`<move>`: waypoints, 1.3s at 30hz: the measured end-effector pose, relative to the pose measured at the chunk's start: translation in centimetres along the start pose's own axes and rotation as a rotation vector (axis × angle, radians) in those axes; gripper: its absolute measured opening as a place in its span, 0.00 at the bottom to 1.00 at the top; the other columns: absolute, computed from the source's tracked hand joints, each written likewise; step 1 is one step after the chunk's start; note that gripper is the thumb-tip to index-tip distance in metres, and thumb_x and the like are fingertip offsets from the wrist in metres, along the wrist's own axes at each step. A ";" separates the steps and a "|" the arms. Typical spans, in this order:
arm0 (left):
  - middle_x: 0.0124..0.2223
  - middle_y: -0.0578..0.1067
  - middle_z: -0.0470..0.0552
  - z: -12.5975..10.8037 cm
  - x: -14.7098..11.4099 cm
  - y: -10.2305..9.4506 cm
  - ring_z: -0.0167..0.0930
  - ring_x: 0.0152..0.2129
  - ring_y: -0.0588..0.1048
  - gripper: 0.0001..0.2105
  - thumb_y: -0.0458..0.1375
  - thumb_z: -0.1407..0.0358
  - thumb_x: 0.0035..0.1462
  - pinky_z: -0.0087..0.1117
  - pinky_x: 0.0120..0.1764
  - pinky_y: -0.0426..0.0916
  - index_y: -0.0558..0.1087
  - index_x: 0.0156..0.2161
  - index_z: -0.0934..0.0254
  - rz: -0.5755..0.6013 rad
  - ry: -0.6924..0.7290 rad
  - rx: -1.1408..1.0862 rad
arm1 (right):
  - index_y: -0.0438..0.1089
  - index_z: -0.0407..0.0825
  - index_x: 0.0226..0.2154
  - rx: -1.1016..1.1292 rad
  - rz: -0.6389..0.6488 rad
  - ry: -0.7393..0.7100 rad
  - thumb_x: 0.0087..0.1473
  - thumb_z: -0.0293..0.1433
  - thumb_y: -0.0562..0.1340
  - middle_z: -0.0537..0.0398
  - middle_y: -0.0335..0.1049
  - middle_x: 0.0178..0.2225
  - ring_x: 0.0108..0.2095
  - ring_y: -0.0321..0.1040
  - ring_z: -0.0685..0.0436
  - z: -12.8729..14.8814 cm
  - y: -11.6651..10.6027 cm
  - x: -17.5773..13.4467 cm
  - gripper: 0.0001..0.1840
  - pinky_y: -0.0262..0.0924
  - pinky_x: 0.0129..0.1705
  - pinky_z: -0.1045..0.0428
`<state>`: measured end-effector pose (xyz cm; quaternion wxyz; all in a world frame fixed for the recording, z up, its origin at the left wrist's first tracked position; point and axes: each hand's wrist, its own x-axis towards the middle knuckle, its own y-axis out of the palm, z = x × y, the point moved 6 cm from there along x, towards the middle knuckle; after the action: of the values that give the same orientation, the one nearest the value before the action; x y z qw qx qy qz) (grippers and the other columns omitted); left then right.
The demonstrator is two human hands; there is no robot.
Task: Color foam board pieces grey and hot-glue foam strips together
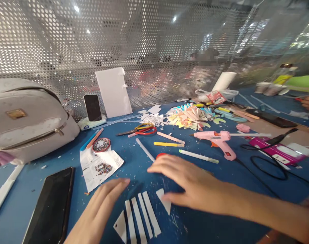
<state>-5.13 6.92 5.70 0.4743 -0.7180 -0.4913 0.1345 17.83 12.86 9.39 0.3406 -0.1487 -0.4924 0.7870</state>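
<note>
- My left hand [100,206] lies flat, fingers together, just beside the white paper strips [140,217] on the blue table [215,176]
- My right hand [187,183] hovers open, fingers loosely spread, thumb touching a small white paper triangle [165,200]
- I see a pink glue gun [217,140] well beyond

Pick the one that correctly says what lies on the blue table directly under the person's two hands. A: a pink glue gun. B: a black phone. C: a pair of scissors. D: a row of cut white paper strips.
D: the white paper strips lie side by side between the left hand and the right hand, while the glue gun, scissors and phone lie off to the sides.
</note>
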 end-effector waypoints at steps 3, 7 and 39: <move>0.70 0.62 0.48 0.0 3.1 -2.6 0.42 0.65 0.64 0.25 0.54 0.50 0.69 0.43 0.63 0.65 0.58 0.68 0.43 -0.048 -0.025 -0.041 | 0.69 0.50 0.55 -0.199 -0.056 0.038 0.67 0.34 0.60 0.48 0.70 0.57 0.58 0.66 0.40 -1.4 -3.2 3.0 0.15 0.60 0.60 0.45; 0.66 0.66 0.50 2.1 10.5 -4.4 0.41 0.65 0.63 0.18 0.56 0.57 0.69 0.48 0.65 0.60 0.69 0.61 0.53 -0.092 -0.076 -0.243 | 0.71 0.46 0.52 -0.415 0.006 0.180 0.69 0.28 0.56 0.45 0.72 0.54 0.57 0.67 0.38 -5.5 -4.4 8.5 0.13 0.61 0.59 0.41; 0.54 0.74 0.56 10.4 18.9 -4.8 0.37 0.45 0.77 0.16 0.61 0.60 0.67 0.44 0.47 0.76 0.70 0.56 0.65 -0.275 -0.417 -0.510 | 0.71 0.44 0.50 0.289 -0.030 0.374 0.67 0.37 0.62 0.49 0.74 0.46 0.41 0.75 0.43 -8.9 -6.4 7.2 0.15 0.73 0.42 0.45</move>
<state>-5.69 28.65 9.43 0.1830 -0.6977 -0.6872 0.0864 20.20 25.57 11.58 0.4555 -0.2342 -0.3049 0.8029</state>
